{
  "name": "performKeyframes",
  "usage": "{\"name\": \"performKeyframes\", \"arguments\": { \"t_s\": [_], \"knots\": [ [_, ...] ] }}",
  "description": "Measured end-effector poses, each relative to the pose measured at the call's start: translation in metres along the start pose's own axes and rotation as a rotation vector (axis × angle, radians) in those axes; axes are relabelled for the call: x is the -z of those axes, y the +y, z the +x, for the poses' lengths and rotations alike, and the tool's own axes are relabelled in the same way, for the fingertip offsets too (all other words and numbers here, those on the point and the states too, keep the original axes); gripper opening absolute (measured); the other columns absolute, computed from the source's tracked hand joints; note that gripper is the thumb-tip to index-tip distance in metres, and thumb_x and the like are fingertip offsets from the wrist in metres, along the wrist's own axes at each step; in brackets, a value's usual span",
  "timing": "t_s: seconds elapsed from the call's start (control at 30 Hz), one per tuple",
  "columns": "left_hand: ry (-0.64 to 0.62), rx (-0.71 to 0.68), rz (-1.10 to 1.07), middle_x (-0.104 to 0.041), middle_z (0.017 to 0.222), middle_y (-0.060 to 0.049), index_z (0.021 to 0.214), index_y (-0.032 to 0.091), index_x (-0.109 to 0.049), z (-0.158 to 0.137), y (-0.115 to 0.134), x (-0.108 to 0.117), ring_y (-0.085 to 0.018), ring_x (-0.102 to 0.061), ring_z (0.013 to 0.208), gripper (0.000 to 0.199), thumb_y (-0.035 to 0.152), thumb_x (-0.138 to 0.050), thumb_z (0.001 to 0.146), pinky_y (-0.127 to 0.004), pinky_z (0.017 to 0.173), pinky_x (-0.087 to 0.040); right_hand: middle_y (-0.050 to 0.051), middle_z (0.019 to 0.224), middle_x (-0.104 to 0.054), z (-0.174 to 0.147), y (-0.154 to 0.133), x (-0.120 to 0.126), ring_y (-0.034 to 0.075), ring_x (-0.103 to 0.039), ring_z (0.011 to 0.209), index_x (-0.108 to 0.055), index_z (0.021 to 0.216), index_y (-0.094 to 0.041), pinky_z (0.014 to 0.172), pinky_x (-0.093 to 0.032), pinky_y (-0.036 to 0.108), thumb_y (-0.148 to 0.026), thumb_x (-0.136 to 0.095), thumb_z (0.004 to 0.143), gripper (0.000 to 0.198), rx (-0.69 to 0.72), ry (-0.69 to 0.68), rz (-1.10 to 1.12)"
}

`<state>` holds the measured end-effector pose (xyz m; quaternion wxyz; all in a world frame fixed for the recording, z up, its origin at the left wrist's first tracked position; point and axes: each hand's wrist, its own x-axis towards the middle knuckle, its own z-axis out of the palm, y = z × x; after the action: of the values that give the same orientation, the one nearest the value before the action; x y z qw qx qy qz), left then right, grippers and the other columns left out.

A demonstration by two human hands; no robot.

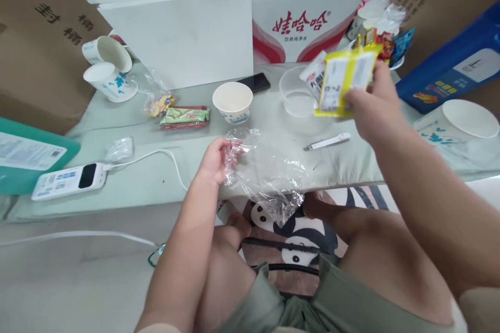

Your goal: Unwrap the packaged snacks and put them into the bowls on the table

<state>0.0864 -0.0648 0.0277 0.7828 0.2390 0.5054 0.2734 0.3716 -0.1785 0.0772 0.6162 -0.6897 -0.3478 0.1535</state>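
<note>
My left hand (219,158) is closed on a clear plastic bag (269,179), which hangs crumpled over the table's front edge. Raised at the right, my right hand (377,106) grips a yellow-and-white snack packet (346,82). A white packet with dark print (313,77) shows just behind it; whether my fingers hold that one too is hidden. Below these packets stands a clear round plastic bowl (291,94). Beyond my left hand is a white paper bowl (233,101). A white utility knife (327,141) lies between my hands, nearer the right.
Left of the paper bowl lie snack packets (185,116). Paper cups (109,80), a phone (255,82), a corded power bank (70,181) and a green jug (35,153) stand or lie about. White boxes (175,36) line the back; a blue bottle (453,67) leans right.
</note>
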Motion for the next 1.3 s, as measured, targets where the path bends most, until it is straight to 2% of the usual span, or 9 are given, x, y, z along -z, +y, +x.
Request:
{"name": "performKeyframes", "arguments": {
  "t_s": [0.17,0.27,0.47,0.6,0.7,0.83,1.03,1.17,1.3],
  "knots": [
    [-0.062,-0.038,0.02,-0.068,0.068,-0.003,0.074,0.017,-0.056,0.002,0.0,0.002,-0.014,-0.067,0.052,0.01,0.016,-0.061,0.065,-0.017,0.036,-0.041,0.008,0.117,-0.073,0.075,0.009,-0.035,0.029,-0.071,0.105,-0.057,0.122,-0.023,0.091,-0.056,0.047,-0.015,-0.063,0.076,0.048,0.047,-0.206,-0.437],
    [-0.081,-0.045,0.027,-0.068,0.068,-0.002,0.071,0.017,-0.055,0.0,0.002,0.002,-0.015,-0.068,0.054,0.011,0.015,-0.06,0.062,-0.018,0.037,-0.042,0.011,0.124,-0.069,0.083,0.011,-0.043,0.035,-0.062,0.126,-0.062,0.116,-0.018,0.105,-0.048,0.05,-0.019,-0.071,0.077,0.04,0.078,-0.27,-0.585],
    [-0.174,-0.087,0.048,-0.071,0.074,-0.008,0.06,0.016,-0.054,-0.004,0.004,0.007,-0.018,-0.07,0.063,0.007,0.017,-0.06,0.056,-0.018,0.038,-0.039,0.011,0.118,-0.072,-0.026,0.009,-0.019,0.029,-0.067,0.116,-0.063,0.111,-0.024,0.107,-0.05,0.052,-0.032,-0.064,0.088,0.025,0.128,-0.227,-0.363],
    [-0.393,-0.192,0.019,-0.075,0.106,-0.015,0.049,0.017,-0.038,-0.011,-0.002,0.017,-0.033,-0.073,0.098,0.02,0.021,-0.058,0.047,-0.019,0.04,-0.03,0.014,0.136,-0.066,-0.1,0.036,-0.01,0.032,-0.063,0.128,-0.057,0.124,-0.025,0.111,-0.047,0.059,-0.045,-0.071,0.082,0.048,-0.015,-0.46,-0.199],
    [-0.43,-0.22,0.025,-0.073,0.119,-0.016,0.048,0.018,-0.035,-0.018,-0.008,0.019,-0.044,-0.062,0.124,0.023,0.024,-0.058,0.044,-0.022,0.043,-0.029,0.016,0.145,-0.061,-0.115,0.048,-0.017,0.033,-0.058,0.135,-0.052,0.133,-0.027,0.112,-0.047,0.057,-0.051,-0.079,0.074,0.07,-0.112,-0.651,-0.084],
    [-0.449,-0.228,0.06,-0.073,0.11,-0.016,0.047,0.018,-0.03,-0.02,-0.01,0.014,-0.039,-0.069,0.108,0.033,0.025,-0.063,0.046,-0.022,0.043,-0.028,0.005,0.088,-0.074,-0.106,0.046,-0.021,0.024,-0.072,0.086,-0.064,0.1,-0.024,0.08,-0.059,0.042,-0.042,-0.07,0.078,0.03,-0.203,-0.794,-0.136],
    [-0.153,-0.337,0.264,-0.067,0.086,0.0,0.082,0.022,-0.054,-0.002,-0.013,0.003,-0.014,-0.066,0.07,0.032,0.025,-0.079,0.063,-0.02,0.055,-0.052,-0.002,0.074,-0.062,-0.087,0.037,-0.009,0.015,-0.063,0.06,-0.055,0.083,-0.024,0.064,-0.051,0.034,-0.028,-0.061,0.08,0.007,-0.228,-0.351,-0.149],
    [-0.21,-0.286,0.54,-0.071,0.097,0.0,0.12,0.029,-0.051,0.001,-0.019,0.003,-0.014,-0.069,0.074,0.075,0.013,-0.086,0.055,-0.02,0.061,-0.054,-0.004,0.064,-0.054,-0.079,0.034,-0.001,0.013,-0.052,0.049,-0.051,0.084,-0.026,0.052,-0.044,0.031,-0.028,-0.06,0.084,0.009,-0.298,-0.236,-0.165],
    [-0.234,-0.227,0.652,-0.074,0.084,-0.002,0.121,0.023,-0.059,0.0,-0.013,0.009,-0.014,-0.069,0.07,0.072,0.004,-0.082,0.056,-0.019,0.059,-0.052,-0.005,0.057,-0.047,-0.073,0.038,0.011,0.014,-0.041,0.047,-0.054,0.083,-0.027,0.049,-0.034,0.031,-0.031,-0.06,0.084,0.008,-0.284,-0.169,-0.322]
  ]
}}
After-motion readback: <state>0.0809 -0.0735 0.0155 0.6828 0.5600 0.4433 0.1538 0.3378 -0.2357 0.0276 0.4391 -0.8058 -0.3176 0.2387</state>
